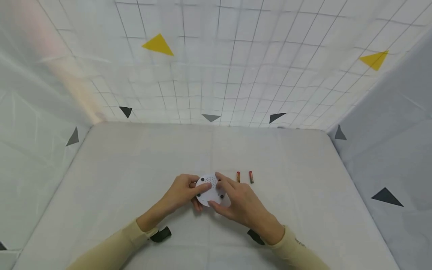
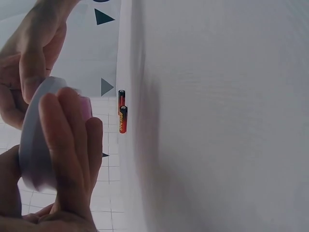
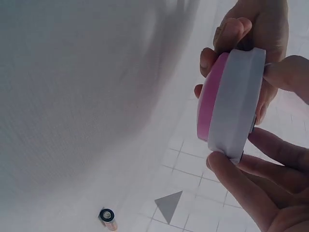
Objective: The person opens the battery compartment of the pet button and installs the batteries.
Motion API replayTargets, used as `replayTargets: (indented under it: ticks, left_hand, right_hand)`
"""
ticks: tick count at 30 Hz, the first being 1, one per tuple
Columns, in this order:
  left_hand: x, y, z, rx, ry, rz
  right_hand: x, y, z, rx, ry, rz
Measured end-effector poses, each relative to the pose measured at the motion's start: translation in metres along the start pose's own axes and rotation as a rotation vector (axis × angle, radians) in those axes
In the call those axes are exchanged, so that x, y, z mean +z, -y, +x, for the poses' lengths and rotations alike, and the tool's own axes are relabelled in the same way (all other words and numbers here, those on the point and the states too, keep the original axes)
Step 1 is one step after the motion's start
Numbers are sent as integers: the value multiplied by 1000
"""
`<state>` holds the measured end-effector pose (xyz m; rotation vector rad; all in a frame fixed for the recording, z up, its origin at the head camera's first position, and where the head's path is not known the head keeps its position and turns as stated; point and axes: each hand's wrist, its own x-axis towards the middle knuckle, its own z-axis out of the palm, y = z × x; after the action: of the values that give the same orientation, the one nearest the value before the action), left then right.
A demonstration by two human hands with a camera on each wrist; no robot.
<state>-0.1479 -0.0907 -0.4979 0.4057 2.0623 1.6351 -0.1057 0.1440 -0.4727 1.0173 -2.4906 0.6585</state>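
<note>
A round white device (image 1: 211,197) with a perforated patch and small black feet faces up between the hands. In the right wrist view its other side shows a pink dome (image 3: 212,99) on a white body (image 3: 236,99). My left hand (image 1: 183,189) grips its left side, thumb on the perforated face and fingers beneath against the dome side. At the right edge, my right hand (image 1: 243,200) holds the rim between thumb and curled fingers. In the left wrist view, left fingers (image 2: 72,145) hide part of the dome.
Two small red-and-black batteries (image 1: 251,177) lie on the white-covered table (image 1: 152,150), just beyond the right hand. A gridded white sheet (image 1: 216,82) hangs at the back, and plain sheets (image 1: 388,157) enclose the sides. Dark bands show near both wrists.
</note>
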Motion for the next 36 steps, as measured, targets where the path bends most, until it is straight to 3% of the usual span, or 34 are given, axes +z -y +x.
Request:
replayTargets:
  ticks: [21,36]
  left_hand:
    - [3,-5,-3,14,-22,36]
    - [2,-1,-1,27,-23,61]
  right_hand:
    - [-1,3,3,-150,-56,-71]
    - [6,-1,5,-185,-64,-89]
